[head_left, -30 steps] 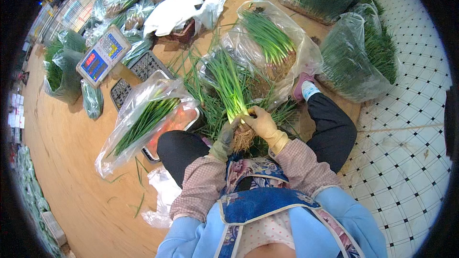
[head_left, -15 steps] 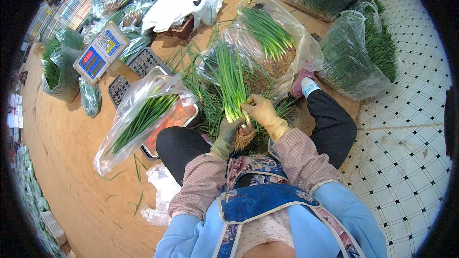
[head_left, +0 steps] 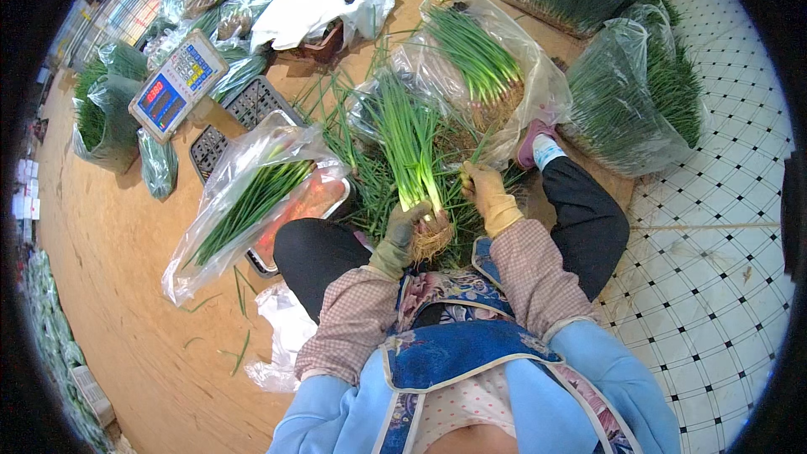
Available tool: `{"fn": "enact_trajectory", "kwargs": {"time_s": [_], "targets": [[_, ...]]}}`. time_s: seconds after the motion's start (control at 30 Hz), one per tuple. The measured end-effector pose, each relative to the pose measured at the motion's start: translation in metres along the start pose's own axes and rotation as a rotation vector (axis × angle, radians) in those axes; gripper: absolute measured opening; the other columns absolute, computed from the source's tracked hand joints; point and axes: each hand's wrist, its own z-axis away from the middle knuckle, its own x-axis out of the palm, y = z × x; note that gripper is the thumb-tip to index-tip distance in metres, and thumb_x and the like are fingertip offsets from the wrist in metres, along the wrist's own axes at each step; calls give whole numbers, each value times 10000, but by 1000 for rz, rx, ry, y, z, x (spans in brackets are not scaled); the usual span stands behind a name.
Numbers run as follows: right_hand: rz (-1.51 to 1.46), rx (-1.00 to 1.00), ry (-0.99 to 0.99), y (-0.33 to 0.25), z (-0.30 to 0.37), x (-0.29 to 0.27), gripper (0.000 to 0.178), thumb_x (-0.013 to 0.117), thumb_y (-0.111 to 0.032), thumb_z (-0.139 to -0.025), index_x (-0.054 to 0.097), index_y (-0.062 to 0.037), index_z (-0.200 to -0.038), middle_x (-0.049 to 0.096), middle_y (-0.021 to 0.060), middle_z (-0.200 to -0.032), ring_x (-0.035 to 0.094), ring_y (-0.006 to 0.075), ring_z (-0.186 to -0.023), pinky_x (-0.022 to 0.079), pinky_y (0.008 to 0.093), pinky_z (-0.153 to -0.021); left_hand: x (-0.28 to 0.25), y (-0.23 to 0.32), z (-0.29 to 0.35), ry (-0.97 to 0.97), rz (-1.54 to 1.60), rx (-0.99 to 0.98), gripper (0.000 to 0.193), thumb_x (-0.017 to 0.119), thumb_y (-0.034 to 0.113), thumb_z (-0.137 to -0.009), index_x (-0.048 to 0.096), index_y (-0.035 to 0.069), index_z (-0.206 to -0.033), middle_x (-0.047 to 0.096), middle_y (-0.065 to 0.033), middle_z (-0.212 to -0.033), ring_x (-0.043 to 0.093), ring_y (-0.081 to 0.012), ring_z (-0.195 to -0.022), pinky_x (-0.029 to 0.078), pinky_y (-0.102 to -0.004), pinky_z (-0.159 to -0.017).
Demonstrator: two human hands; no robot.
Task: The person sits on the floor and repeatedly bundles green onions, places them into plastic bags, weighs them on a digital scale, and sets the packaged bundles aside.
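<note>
My left hand point(head_left: 393, 243), in a dirty grey-green glove, is closed round the lower stalks of a bunch of green onions point(head_left: 409, 147). Their leaves point away from me, and the brown roots hang over my lap. To the right of the bunch and apart from it is my right hand point(head_left: 488, 195), in a yellowish glove, its fingers pinched together. A thin green strand shows by those fingertips; whether they hold it is unclear. Loose green leaves point(head_left: 370, 193) lie under and around the bunch. Beyond, more green onions point(head_left: 479, 55) lie on an opened clear plastic bag point(head_left: 538, 88).
At left, a clear bag of green onions point(head_left: 252, 206) lies over a tray point(head_left: 262, 262). A digital scale display point(head_left: 175, 88) stands behind it, beside a black crate point(head_left: 252, 105). Full bags of greens point(head_left: 626, 97) stand at right by tiled floor point(head_left: 698, 286). A white bag point(head_left: 282, 336) lies near my left knee.
My right hand has moved off the base of the bunch to the right, with its fingers still drawn together. The left hand keeps its grip on the bunch, whose leaves have shifted slightly right.
</note>
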Motion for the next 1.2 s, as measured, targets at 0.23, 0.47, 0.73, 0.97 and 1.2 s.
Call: {"fn": "enact_trajectory", "kwargs": {"time_s": [0.23, 0.47, 0.73, 0.97, 1.2], "targets": [[1110, -523, -194, -31, 63, 52, 310, 588, -326, -749, 552, -18, -769, 577, 152, -638, 560, 284, -546, 446, 372, -517, -12, -15, -10, 197, -398, 151, 287, 611, 66, -695, 490, -15, -943, 587, -84, -799, 565, -138, -640, 459, -260, -556], [1184, -527, -244, -22, 65, 59, 296, 561, -305, -760, 533, -14, -799, 572, 155, -639, 576, 287, -608, 453, 382, -566, 27, 15, 10, 287, -562, 186, 304, 635, 97, -691, 500, -14, -939, 589, -89, -782, 572, -143, -667, 461, -258, -574], [-35, -216, -267, -31, 53, 50, 162, 501, -207, -858, 522, -53, -810, 428, -30, -585, 362, 59, -457, 314, 200, -419, -5, -4, 0, 297, -363, 33, 223, 569, 58, -728, 516, 0, -937, 584, -74, -759, 546, -124, -554, 430, -222, -440], [583, -353, -75, -7, 39, 18, 321, 593, -342, -773, 537, -28, -811, 563, 77, -679, 529, 169, -561, 433, 285, -514, 16, 5, 1, 159, -213, 88, 221, 588, 70, -733, 505, -3, -925, 579, -50, -707, 528, -101, -496, 398, -183, -405], [1180, -485, -136, -11, 45, 37, 330, 619, -340, -691, 545, -40, -804, 580, 213, -709, 566, 375, -695, 448, 437, -633, 16, 9, 8, 152, -121, 75, 215, 548, 14, -751, 493, 3, -959, 584, -75, -752, 544, -115, -545, 411, -195, -408]]}}
